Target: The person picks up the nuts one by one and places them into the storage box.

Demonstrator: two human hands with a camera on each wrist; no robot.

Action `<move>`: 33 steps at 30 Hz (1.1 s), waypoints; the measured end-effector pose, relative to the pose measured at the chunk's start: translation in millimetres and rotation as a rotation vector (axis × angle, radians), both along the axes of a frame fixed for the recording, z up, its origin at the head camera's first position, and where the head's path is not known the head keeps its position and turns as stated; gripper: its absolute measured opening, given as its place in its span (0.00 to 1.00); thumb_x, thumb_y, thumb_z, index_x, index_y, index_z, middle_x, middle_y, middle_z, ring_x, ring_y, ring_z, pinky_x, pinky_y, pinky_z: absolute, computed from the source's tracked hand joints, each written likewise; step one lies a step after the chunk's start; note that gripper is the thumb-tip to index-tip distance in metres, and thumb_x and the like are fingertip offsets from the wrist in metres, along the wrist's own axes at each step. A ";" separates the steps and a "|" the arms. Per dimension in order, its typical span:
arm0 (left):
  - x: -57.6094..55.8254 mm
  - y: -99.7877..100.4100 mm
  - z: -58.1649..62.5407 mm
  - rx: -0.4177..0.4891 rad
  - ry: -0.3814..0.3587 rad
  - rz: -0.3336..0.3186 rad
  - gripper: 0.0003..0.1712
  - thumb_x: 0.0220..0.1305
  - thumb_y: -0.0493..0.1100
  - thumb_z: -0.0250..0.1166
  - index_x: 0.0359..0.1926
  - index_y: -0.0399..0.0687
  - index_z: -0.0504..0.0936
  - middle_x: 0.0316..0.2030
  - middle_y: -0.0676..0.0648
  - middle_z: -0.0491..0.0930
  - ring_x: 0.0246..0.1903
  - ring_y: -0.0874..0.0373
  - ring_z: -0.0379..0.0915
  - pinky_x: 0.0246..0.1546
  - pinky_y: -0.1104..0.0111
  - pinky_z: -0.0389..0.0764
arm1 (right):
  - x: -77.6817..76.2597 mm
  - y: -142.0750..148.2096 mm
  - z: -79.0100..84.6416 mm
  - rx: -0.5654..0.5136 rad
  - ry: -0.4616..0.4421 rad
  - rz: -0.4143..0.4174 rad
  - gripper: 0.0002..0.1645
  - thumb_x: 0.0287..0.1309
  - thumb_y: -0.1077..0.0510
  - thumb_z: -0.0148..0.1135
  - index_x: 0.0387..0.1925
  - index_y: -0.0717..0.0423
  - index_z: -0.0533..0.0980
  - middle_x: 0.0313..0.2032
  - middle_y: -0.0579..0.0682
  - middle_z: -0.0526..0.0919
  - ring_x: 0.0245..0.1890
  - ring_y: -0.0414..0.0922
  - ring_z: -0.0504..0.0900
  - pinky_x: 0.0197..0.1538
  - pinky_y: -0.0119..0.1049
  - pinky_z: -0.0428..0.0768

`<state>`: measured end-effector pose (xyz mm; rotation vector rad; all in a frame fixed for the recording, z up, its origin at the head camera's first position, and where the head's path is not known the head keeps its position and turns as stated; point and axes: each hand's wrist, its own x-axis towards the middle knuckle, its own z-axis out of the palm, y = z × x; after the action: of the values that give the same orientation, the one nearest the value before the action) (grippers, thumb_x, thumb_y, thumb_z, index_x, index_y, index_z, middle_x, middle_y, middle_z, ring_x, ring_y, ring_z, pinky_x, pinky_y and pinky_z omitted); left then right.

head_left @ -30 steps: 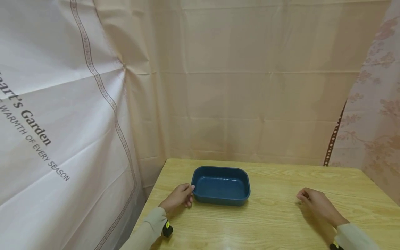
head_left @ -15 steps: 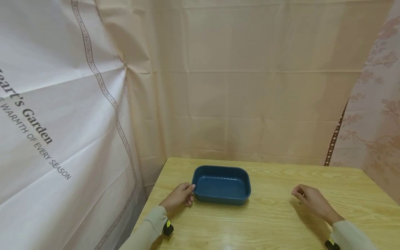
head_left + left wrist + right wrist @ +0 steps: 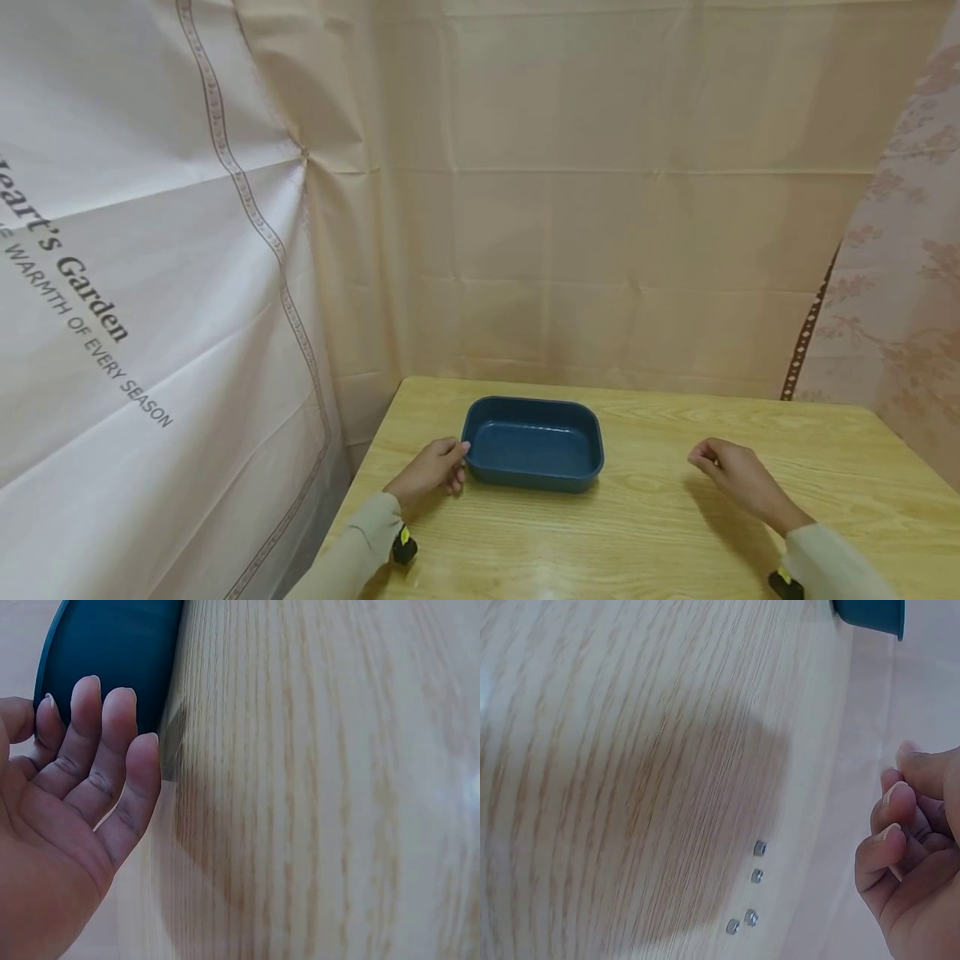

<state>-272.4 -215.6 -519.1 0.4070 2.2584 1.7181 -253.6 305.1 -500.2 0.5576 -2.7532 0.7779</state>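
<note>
A dark blue rectangular plastic container (image 3: 532,450) with rounded corners sits on the table. At its left end, my left hand (image 3: 431,471) pinches the rim between thumb and index finger. The left wrist view shows the other fingers (image 3: 120,716) loosely bent beside the container's wall (image 3: 120,645). My right hand (image 3: 738,475) hovers over the table to the container's right, thumb and index fingertips together, other fingers curled. No object shows between those fingertips (image 3: 911,761); a tiny one could be hidden. Several small metal nuts (image 3: 757,876) lie on the table near the right hand.
The wood-grain table (image 3: 570,542) ends behind the container against a beige hanging cloth (image 3: 585,208). A white printed cloth (image 3: 150,292) hangs on the left and a floral one (image 3: 892,292) on the right. A black device (image 3: 405,546) is strapped to the left wrist.
My right hand has moved left and slightly away from me, toward the container, its fingertips staying together. The left hand keeps its pinch on the rim, and the container stays put.
</note>
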 end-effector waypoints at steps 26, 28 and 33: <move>0.0 0.7 0.2 -0.007 0.003 0.003 0.24 0.83 0.54 0.50 0.40 0.36 0.75 0.28 0.43 0.79 0.23 0.56 0.78 0.26 0.66 0.80 | -6.6 -27.0 10.8 -0.029 -0.038 0.004 0.06 0.72 0.60 0.63 0.41 0.61 0.81 0.28 0.46 0.80 0.21 0.35 0.66 0.25 0.32 0.70; 0.1 0.5 0.7 -0.006 0.005 0.001 0.25 0.83 0.54 0.50 0.40 0.34 0.75 0.27 0.44 0.79 0.23 0.56 0.77 0.25 0.66 0.80 | -7.0 -28.5 11.5 -0.031 -0.040 0.004 0.07 0.72 0.60 0.62 0.42 0.61 0.81 0.28 0.46 0.80 0.20 0.35 0.66 0.24 0.32 0.70; 0.5 -0.1 1.3 -0.007 0.007 0.000 0.25 0.83 0.53 0.50 0.41 0.32 0.74 0.27 0.44 0.79 0.23 0.56 0.77 0.25 0.66 0.80 | -7.5 -32.2 12.1 -0.046 -0.035 0.015 0.08 0.73 0.59 0.62 0.41 0.62 0.81 0.29 0.47 0.80 0.20 0.35 0.67 0.24 0.32 0.71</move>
<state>-271.9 -215.7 -517.9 0.4120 2.2685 1.7104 -261.1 272.9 -488.1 0.5608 -2.7579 0.8601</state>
